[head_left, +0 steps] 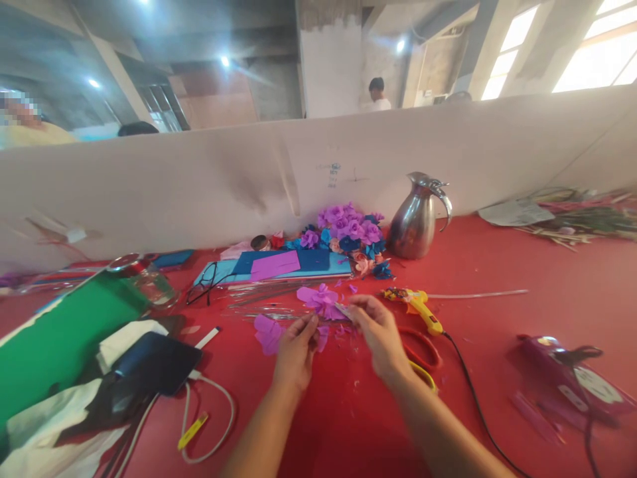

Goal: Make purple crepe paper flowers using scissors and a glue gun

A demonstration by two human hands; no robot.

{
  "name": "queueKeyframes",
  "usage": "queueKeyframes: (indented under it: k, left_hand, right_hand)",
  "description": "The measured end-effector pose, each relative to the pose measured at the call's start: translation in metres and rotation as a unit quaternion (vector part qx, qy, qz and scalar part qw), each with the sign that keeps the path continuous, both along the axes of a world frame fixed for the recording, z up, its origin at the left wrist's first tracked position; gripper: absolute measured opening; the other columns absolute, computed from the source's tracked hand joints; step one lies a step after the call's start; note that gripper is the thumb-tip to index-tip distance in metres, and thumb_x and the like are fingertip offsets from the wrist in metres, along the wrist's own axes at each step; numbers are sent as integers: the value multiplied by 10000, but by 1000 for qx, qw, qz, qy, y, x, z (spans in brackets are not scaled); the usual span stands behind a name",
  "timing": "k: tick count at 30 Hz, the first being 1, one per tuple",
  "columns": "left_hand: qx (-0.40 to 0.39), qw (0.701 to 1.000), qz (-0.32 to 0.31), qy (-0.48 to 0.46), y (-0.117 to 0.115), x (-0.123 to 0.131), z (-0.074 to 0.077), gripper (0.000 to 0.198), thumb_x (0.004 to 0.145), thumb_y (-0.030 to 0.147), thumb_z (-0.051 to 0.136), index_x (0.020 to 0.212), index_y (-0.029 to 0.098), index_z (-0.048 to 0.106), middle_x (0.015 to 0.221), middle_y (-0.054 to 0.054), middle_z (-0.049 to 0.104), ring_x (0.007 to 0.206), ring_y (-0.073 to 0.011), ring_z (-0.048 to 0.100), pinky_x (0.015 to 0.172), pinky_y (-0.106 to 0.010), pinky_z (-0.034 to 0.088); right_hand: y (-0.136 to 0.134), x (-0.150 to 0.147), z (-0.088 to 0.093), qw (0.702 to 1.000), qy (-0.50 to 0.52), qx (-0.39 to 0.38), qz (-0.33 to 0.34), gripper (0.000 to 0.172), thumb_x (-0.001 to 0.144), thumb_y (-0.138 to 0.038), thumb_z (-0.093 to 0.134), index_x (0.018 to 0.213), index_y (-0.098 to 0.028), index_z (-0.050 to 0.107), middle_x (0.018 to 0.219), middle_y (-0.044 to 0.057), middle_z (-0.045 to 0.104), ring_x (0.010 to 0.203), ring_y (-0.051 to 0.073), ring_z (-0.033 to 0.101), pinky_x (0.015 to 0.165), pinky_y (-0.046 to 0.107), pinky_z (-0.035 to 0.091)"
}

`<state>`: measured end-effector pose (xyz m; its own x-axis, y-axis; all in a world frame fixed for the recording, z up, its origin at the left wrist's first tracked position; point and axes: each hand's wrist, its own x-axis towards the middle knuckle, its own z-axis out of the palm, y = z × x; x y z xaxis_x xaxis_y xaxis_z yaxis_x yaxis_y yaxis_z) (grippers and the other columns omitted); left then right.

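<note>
My left hand [294,350] is pinched on a purple paper petal piece [269,333] just above the red table [348,411]. My right hand [379,332] has its fingers closed on a thin pale strip or stem that leads to a purple paper flower [318,299]. Both hands meet near the middle of the table. The picture is slightly blurred at the fingertips.
A yellow glue gun [421,307] with a black cord lies right of my hands, over red-handled scissors [423,348]. A bunch of purple and blue paper flowers [348,232], a metal jug [415,219], coloured sheets [279,264], a phone [156,362], green paper [60,338]. A white partition stands behind.
</note>
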<state>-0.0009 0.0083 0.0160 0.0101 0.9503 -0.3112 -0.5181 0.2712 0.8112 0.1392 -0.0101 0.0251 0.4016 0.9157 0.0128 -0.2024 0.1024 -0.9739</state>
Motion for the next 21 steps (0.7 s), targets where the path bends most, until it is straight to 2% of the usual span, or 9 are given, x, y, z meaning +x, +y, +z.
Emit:
queueKeyframes:
  k: [2,4,6,8,12,15,18,20,21]
  left_hand:
    - [-16,1000,22,2,3,-4,-3,414,333,291,924,634,117,700,535,33,597,445,-20,450,422,-132,337]
    - [-28,999,40,4,6,-6,-4,419,330,264,919,661,114,712,557,14,624,470,-29,488,436,-128,352]
    - [-26,998,51,-3,7,-7,-5,406,338,237,913,671,110,717,568,-5,640,489,-37,512,436,-123,348]
    - [-17,999,49,-14,8,-7,-5,375,355,213,907,660,108,716,567,-15,643,494,-42,518,431,-124,342]
    - [-16,999,42,-19,9,-6,-6,334,375,182,902,639,107,713,578,-29,652,497,-51,525,424,-132,353]
    - [-13,999,47,-18,10,-8,-7,327,383,170,896,648,108,715,579,-29,654,498,-45,527,426,-123,346]
    - [-17,998,56,-12,12,-10,-7,324,399,166,884,675,113,722,582,-21,656,493,-42,530,431,-121,348]
    - [-20,998,61,-10,12,-11,-7,317,406,169,876,679,117,723,585,-15,658,491,-42,534,444,-125,363]
    - [-19,998,65,-6,12,-12,-7,310,409,173,872,675,120,723,585,-12,658,490,-44,537,451,-131,373]
  right_hand:
    - [0,39,4,995,-91,14,-43,310,675,-440,630,848,-182,629,727,11,637,648,150,557,614,258,429]
    - [-1,86,0,968,-234,-39,-81,345,677,-424,623,921,-181,646,844,57,675,772,202,613,702,300,454]
    - [-2,129,-10,900,-382,-160,-137,345,639,-366,650,921,-169,660,964,116,683,879,265,626,739,337,451]
    - [-4,159,-25,851,-438,-268,-114,291,624,-305,658,877,-164,668,970,136,688,946,306,633,738,338,446]
    - [-1,174,-44,855,-424,-293,-59,73,586,-200,666,649,-205,631,610,25,644,706,242,653,603,274,396]
    - [6,167,-42,869,-399,-289,-51,136,560,-184,677,531,-216,549,444,-31,511,588,198,597,536,249,340]
    - [10,156,-32,897,-346,-270,-43,128,599,-195,629,539,-212,517,429,-40,464,499,162,529,475,240,313]
    - [12,145,-21,921,-307,-236,-31,42,634,-184,576,647,-204,542,516,-27,534,500,142,528,468,234,351]
    - [13,138,-15,936,-282,-211,-18,77,643,-178,564,716,-202,553,599,-13,592,535,135,554,490,229,391]
